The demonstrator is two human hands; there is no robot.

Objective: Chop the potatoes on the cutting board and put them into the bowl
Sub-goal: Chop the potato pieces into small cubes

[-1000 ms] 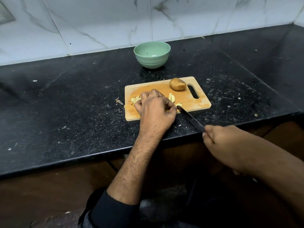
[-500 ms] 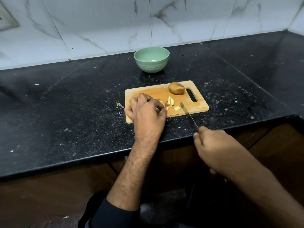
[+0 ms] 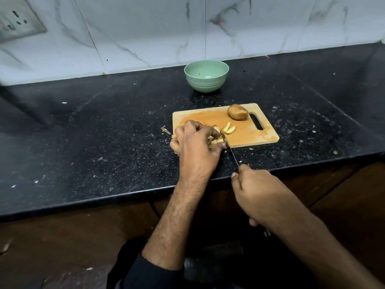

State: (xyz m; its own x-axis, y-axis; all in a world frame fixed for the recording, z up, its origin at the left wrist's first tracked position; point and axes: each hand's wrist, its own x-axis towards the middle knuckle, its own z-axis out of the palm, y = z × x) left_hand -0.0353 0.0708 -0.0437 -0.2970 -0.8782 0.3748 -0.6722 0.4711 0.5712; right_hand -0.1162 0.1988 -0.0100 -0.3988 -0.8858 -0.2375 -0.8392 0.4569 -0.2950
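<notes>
Head view, items as we recorded them.

Cutting board (image 3: 248,130): wooden, flat on the black countertop (image 3: 104,132), close to the near edge, handle slot at its right end.

Whole potato (image 3: 237,112): unpeeled, at the far right of the board, just left of the slot, well apart from both hands.

Cut potato pieces (image 3: 229,129): pale strips near the middle of the board; we noted further pieces at the board's near left part, partly hidden under the left hand.

Left hand (image 3: 195,142): over the near left corner of the board, fingers curled down onto the pieces, the thumb tip beside the blade. We took it to be holding the pieces in place.

Knife (image 3: 231,151): thin dark blade running from the right hand up and to the left, its tip among the pieces just right of the left hand's fingers.

Right hand (image 3: 256,190): at the near edge of the countertop, fingers wrapped tightly round the knife handle, which was itself hidden inside the fist.

Bowl (image 3: 206,78): pale green, upright, on the countertop beyond the board, near the wall; we saw no potato in it, only a small dark speck.

Scraps (image 3: 166,130): small bits on the countertop just left of the board.

Wall (image 3: 145,28): white marbled tile, with a socket plate (image 3: 14,21) at far left.
</notes>
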